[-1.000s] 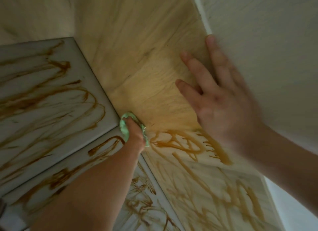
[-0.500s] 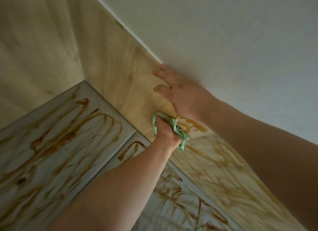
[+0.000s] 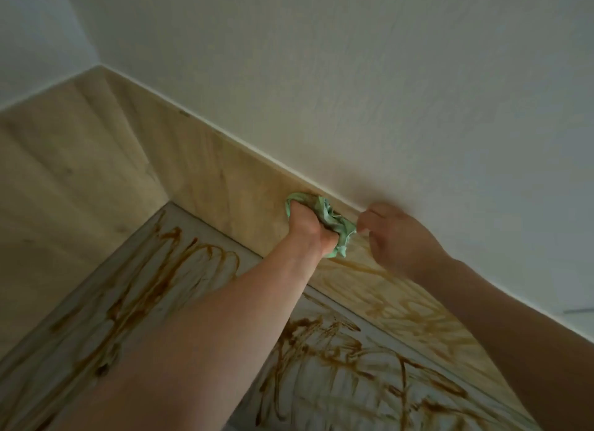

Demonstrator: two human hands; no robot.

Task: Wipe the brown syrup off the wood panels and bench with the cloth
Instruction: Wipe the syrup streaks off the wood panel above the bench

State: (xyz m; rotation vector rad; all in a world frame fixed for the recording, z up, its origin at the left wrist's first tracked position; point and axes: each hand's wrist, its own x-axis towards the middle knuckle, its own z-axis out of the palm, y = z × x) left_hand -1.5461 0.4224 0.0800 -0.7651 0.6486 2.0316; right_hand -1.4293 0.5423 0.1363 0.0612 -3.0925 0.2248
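Observation:
My left hand (image 3: pixel 307 226) grips a bunched green cloth (image 3: pixel 334 220) and presses it on the wood panel (image 3: pixel 225 186), close under the panel's top edge. My right hand (image 3: pixel 397 238) lies against the same panel just right of the cloth, fingers curled, its fingertips at the cloth's right end. Whether they pinch the cloth I cannot make out. Brown syrup streaks (image 3: pixel 414 305) cover the panel to the right of the cloth. The panel left of the cloth looks clean. The pale bench (image 3: pixel 154 289) below carries thick brown syrup loops (image 3: pixel 337 379).
A second wood panel (image 3: pixel 64 186) meets the first at the corner on the left. A white textured wall (image 3: pixel 353 77) rises above both panels. A seam (image 3: pixel 270 270) divides the bench into two sections.
My left hand has carried the cloth up the panel, from the bench joint to near the top edge. My right hand has gone from flat and spread to curled beside the cloth. The view has tilted up.

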